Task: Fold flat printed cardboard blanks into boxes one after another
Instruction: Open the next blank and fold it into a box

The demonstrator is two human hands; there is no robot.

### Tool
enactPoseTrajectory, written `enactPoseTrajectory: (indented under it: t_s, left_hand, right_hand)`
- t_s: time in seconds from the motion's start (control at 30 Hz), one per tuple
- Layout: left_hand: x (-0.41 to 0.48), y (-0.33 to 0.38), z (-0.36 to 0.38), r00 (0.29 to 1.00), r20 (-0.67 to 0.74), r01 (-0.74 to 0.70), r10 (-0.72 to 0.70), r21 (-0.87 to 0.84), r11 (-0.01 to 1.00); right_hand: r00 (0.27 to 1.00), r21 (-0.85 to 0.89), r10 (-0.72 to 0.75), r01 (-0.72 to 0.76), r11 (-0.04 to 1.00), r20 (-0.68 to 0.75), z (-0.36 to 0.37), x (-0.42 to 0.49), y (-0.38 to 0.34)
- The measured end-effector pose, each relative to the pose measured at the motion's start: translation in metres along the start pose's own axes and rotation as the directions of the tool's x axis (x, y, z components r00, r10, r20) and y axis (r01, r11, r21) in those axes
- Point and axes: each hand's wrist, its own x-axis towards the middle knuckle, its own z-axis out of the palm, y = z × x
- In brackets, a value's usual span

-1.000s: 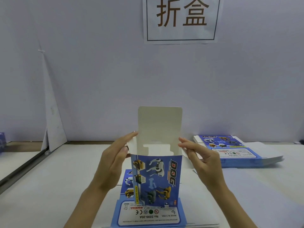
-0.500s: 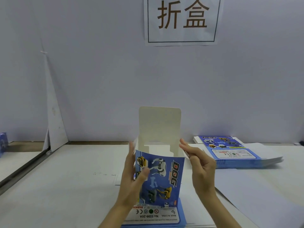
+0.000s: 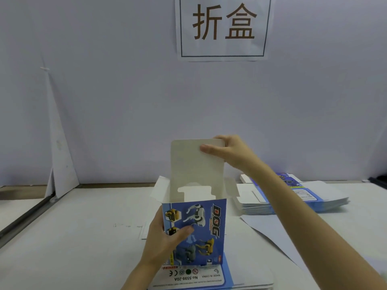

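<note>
On the head camera I see the box (image 3: 206,225) standing upright in the middle of the table (image 3: 73,237), its blue printed front facing me and its top open. It sits on a near stack of flat blanks (image 3: 209,278) at the bottom edge of the view.

My left hand (image 3: 165,241) grips the box by its left side, with the thumb curled across the printed front and the fingers hidden behind the side wall. My right hand (image 3: 230,153) pinches the upper right corner of the tall lid flap (image 3: 194,164), thumb on the white inner face and fingers behind it. The flap stands upright above the back wall. The two small side flaps, left (image 3: 160,190) and right (image 3: 231,188), splay outward.

A second stack of flat blanks (image 3: 293,197) lies to the right, partly behind my right forearm, and a white sheet (image 3: 282,233) lies in front of it. On the wall a paper sign (image 3: 223,28) carries two large characters.
</note>
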Motion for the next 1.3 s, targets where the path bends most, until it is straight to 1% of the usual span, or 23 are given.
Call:
enactPoseTrajectory:
  t_s: [0.07,0.17,0.2,0.27,0.3,0.33,0.37,0.4,0.47,0.5,0.53,0.57,0.6,0.7,0.83,0.9,0.97,1.07,1.13,1.17,1.2,1.23,1.3]
  left_hand:
    - [0.001,-0.001,-0.001,1.0,0.0,-0.004,0.004,0.001,1.0]
    - [0.0,-0.001,0.0,1.0,0.001,-0.013,0.013,-0.003,1.0]
    - [0.0,-0.001,-0.001,1.0,0.007,-0.008,0.008,-0.009,1.0]
    - [0.001,-0.003,-0.001,1.0,0.023,0.0,0.001,-0.02,1.0]
    - [0.001,-0.003,-0.001,1.0,0.026,-0.002,0.002,-0.019,1.0]
    - [0.001,-0.003,-0.001,1.0,0.027,-0.002,0.003,-0.016,1.0]
    - [0.0,-0.003,-0.001,1.0,0.027,-0.002,0.002,-0.017,1.0]
    - [0.0,-0.002,0.0,1.0,0.029,-0.003,0.004,-0.02,1.0]
    - [0.0,-0.001,0.0,1.0,0.024,-0.015,0.015,-0.016,1.0]
    - [0.001,-0.001,0.0,1.0,0.011,-0.017,0.017,-0.014,1.0]
    - [0.001,-0.002,0.0,1.0,-0.006,-0.012,0.012,-0.02,1.0]
    - [0.002,-0.003,-0.001,1.0,-0.019,-0.008,0.008,-0.023,1.0]
    - [0.002,-0.004,0.0,1.0,-0.023,-0.012,0.011,-0.016,1.0]
    - [0.001,-0.002,0.002,0.999,-0.01,-0.037,0.037,-0.007,0.999]
    - [-0.001,0.002,0.003,0.999,0.019,-0.033,0.033,-0.041,0.999]
    - [-0.002,0.003,0.003,0.999,0.033,-0.026,0.028,-0.046,0.999]
    - [-0.003,0.003,0.003,0.999,0.021,-0.029,0.03,-0.036,0.999]
    - [-0.002,0.001,0.003,0.999,0.031,-0.02,0.021,-0.028,0.999]
    - [-0.002,0.001,0.002,0.999,0.05,-0.011,0.013,-0.036,0.999]
    - [-0.002,0.001,0.002,0.998,0.056,-0.011,0.013,-0.038,0.999]
    - [-0.002,0.002,0.002,0.998,0.061,-0.014,0.016,-0.041,0.999]
    - [-0.003,0.002,0.001,0.998,0.067,-0.017,0.02,-0.042,0.999]
    - [-0.003,0.001,0.001,0.997,0.071,-0.02,0.023,-0.037,0.999]
  right_hand:
    - [0.991,0.136,0.136,-0.136,0.981,0.016,0.005,0.014,0.012]
    - [0.925,0.168,0.376,-0.381,0.909,0.061,0.015,0.03,0.029]
    - [0.881,0.134,0.467,-0.473,0.871,0.078,0.019,0.034,0.034]
    - [0.76,-0.011,0.634,-0.64,0.769,0.14,0.025,0.039,0.045]
    - [0.705,-0.108,0.68,-0.674,0.731,0.203,0.029,0.038,0.05]
    - [0.678,-0.174,0.686,-0.666,0.725,0.264,0.033,0.038,0.057]
    - [0.681,-0.197,0.666,-0.639,0.743,0.303,0.034,0.038,0.062]
    - [0.704,-0.152,0.633,-0.622,0.768,0.322,0.034,0.037,0.063]
    - [0.797,0.173,0.515,-0.582,0.794,0.317,0.024,0.038,0.055]
    - [0.852,0.315,0.429,-0.513,0.799,0.298,0.017,0.038,0.044]
    - [0.896,0.382,0.334,-0.43,0.818,0.294,0.009,0.037,0.032]
    - [0.918,0.373,0.241,-0.353,0.858,0.314,0.002,0.035,0.02]
    - [0.925,0.316,0.168,-0.28,0.906,0.34,-0.003,0.031,0.009]
    - [0.918,0.113,0.075,-0.128,0.985,0.39,-0.013,0.011,-0.006]
    - [0.874,-0.012,0.008,-0.002,1.0,0.486,-0.017,-0.028,-0.006]
    - [0.878,-0.04,-0.002,0.024,0.999,0.479,-0.014,-0.039,-0.005]
    - [0.901,-0.023,-0.03,0.044,0.999,0.432,-0.013,-0.037,-0.006]
    - [0.94,0.078,0.052,-0.083,0.994,0.338,-0.011,-0.018,-0.007]
    - [0.937,0.192,0.177,-0.242,0.951,0.302,-0.007,0.0,-0.001]
    - [0.916,0.242,0.262,-0.34,0.909,0.303,-0.006,0.009,0.003]
    - [0.879,0.268,0.353,-0.442,0.856,0.32,-0.005,0.015,0.009]
    - [0.822,0.265,0.441,-0.543,0.797,0.36,-0.002,0.019,0.016]
    - [0.682,0.161,0.577,-0.697,0.699,0.449,0.008,0.022,0.034]
